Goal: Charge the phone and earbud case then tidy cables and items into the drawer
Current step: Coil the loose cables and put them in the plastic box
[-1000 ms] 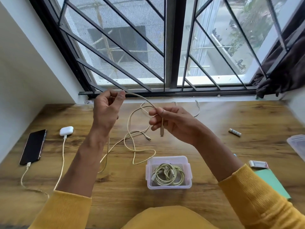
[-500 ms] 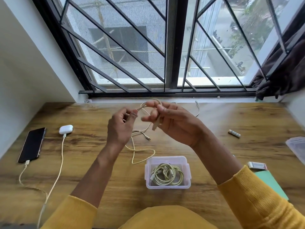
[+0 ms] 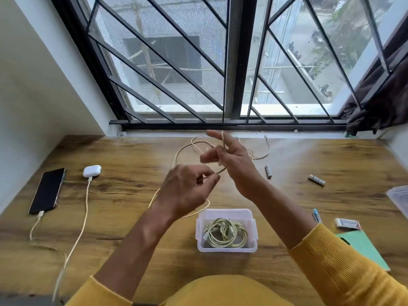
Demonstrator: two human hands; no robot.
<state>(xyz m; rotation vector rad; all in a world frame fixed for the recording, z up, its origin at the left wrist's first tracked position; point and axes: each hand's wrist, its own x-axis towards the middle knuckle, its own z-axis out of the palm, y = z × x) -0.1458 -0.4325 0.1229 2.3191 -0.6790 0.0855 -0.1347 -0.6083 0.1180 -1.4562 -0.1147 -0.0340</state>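
Observation:
A black phone (image 3: 47, 191) lies at the left of the wooden desk with a cable plugged into its near end. Beside it sits a white earbud case (image 3: 92, 170), also plugged into a cable. Above the desk's middle, my left hand (image 3: 187, 191) pinches a cream cable (image 3: 183, 151). My right hand (image 3: 229, 160) holds the same cable, which is looped around its raised fingers. The cable's loose end trails down to the desk. A clear plastic box (image 3: 227, 248) in front of me holds coiled cables.
Two batteries (image 3: 268, 171) (image 3: 316, 180) lie right of my hands. A pen (image 3: 316, 215), a small packet (image 3: 347, 224) and a green notebook (image 3: 364, 248) sit at the right, with a clear lid (image 3: 399, 197) at the edge. The barred window stands behind the desk.
My left hand dropped from high on the left to the middle, pinching the cable. My right hand raised its fingers and the cable wound round them; less cable lies loose on the desk.

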